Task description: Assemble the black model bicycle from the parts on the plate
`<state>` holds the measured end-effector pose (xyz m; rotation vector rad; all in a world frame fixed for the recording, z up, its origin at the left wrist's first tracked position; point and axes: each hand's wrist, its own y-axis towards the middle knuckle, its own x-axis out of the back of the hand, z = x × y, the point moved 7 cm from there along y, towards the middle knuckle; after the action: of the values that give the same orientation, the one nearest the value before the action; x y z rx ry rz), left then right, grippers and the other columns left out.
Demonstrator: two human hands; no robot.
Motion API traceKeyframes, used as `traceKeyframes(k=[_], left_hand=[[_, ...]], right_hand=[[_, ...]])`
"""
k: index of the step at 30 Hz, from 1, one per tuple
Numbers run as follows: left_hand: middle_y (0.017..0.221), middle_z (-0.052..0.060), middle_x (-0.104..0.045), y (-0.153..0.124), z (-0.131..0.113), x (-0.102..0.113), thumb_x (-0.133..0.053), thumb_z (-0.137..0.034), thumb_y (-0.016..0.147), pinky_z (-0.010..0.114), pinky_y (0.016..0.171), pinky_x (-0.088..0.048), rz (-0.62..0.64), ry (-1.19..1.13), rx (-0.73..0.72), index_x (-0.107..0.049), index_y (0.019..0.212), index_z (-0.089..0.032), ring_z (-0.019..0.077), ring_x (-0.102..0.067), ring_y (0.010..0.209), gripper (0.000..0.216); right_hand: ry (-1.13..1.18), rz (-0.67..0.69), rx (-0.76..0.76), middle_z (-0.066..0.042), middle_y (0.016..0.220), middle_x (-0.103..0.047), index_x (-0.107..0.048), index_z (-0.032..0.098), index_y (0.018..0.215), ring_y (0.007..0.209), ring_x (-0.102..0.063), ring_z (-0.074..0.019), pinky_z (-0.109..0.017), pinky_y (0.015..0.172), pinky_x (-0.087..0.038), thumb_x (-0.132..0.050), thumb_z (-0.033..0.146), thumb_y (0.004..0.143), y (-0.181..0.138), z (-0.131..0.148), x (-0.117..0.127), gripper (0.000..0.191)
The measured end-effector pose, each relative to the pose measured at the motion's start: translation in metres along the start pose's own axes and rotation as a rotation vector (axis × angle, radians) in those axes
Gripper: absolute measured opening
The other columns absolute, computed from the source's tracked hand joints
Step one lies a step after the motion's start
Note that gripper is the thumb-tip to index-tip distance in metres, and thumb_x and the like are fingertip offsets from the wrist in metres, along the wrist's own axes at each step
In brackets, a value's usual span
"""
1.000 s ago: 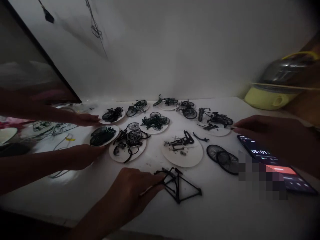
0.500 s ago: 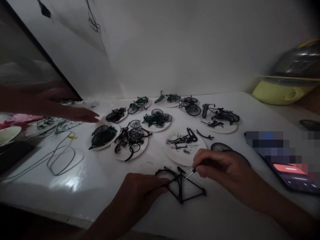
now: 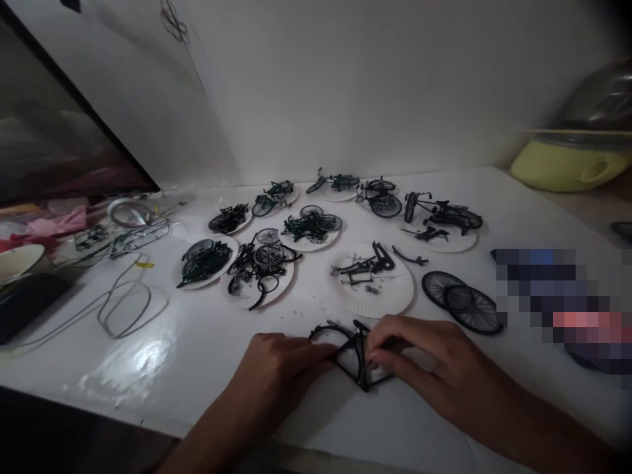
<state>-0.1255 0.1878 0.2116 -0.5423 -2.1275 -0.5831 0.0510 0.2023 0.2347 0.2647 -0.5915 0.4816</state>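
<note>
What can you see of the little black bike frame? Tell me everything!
The bike frame is dark and wheelless, with thin tubes, a little saddle and a curved piece on the left. It might be metal or plastic; I can't tell. It is near the front of the white table, closer than a white plate. The left hand has a grip on it; the right hand hides part, so whether that touches is unclear.

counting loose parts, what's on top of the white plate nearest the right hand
Dark, thin bike parts and at least one small loose piece lie on the plate. Anything beneath those parts is covered. The two wheels lie beside it.
</note>
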Motion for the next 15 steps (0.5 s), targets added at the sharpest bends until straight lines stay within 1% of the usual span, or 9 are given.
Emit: traceKeyframes(k=[4, 6, 9, 13, 15], left_hand=[[0.073, 0.002, -0.070, 0.002, -0.001, 0.002, -0.052, -0.029, 0.101, 0.024, 0.057, -0.038, -0.015, -0.006, -0.014, -0.070, 0.117, -0.024, 0.0136, -0.062, 0.059, 0.024], [0.072, 0.002, -0.070, 0.002, -0.002, 0.003, -0.051, -0.029, 0.102, 0.024, 0.055, -0.037, -0.021, -0.014, -0.032, -0.069, 0.119, -0.023, 0.0134, -0.061, 0.059, 0.025], [0.073, 0.001, -0.068, 0.001, -0.002, 0.003, -0.047, -0.027, 0.104, 0.025, 0.056, -0.036, 0.009, -0.015, -0.046, -0.068, 0.118, -0.024, 0.0136, -0.059, 0.059, 0.026], [0.071, 0.000, -0.065, -0.001, 0.000, 0.003, -0.044, -0.025, 0.104, 0.026, 0.058, -0.034, 0.065, -0.001, -0.016, -0.067, 0.119, -0.026, 0.0134, -0.056, 0.059, 0.027], [0.071, 0.000, -0.064, -0.001, -0.002, 0.004, -0.042, -0.026, 0.105, 0.027, 0.057, -0.033, 0.063, -0.011, -0.021, -0.067, 0.119, -0.025, 0.0129, -0.056, 0.059, 0.028]], right_hand=[[-0.093, -0.076, 0.120, 0.006, 0.084, -0.068, -0.059, 0.028, 0.094, 0.075, -0.065, -0.0097, -0.022, 0.071, -0.049, -0.059, 0.029, 0.096, -0.010, 0.013, 0.004, 0.002], [-0.130, -0.096, 0.153, 0.007, 0.084, -0.068, -0.059, 0.029, 0.094, 0.074, -0.065, -0.0090, -0.021, 0.071, -0.049, -0.060, 0.028, 0.095, -0.013, 0.019, 0.005, 0.002], [-0.142, -0.100, 0.161, 0.007, 0.082, -0.069, -0.059, 0.028, 0.092, 0.071, -0.065, -0.0088, -0.021, 0.068, -0.049, -0.060, 0.027, 0.095, -0.014, 0.023, 0.006, 0.003], [-0.099, -0.075, 0.122, 0.005, 0.083, -0.070, -0.061, 0.026, 0.090, 0.074, -0.066, -0.0105, -0.023, 0.070, -0.051, -0.058, 0.028, 0.096, -0.011, 0.019, 0.003, 0.007], [-0.098, -0.082, 0.128, 0.004, 0.083, -0.070, -0.061, 0.025, 0.091, 0.074, -0.067, -0.0110, -0.023, 0.070, -0.051, -0.058, 0.028, 0.095, -0.010, 0.017, 0.001, 0.006]])
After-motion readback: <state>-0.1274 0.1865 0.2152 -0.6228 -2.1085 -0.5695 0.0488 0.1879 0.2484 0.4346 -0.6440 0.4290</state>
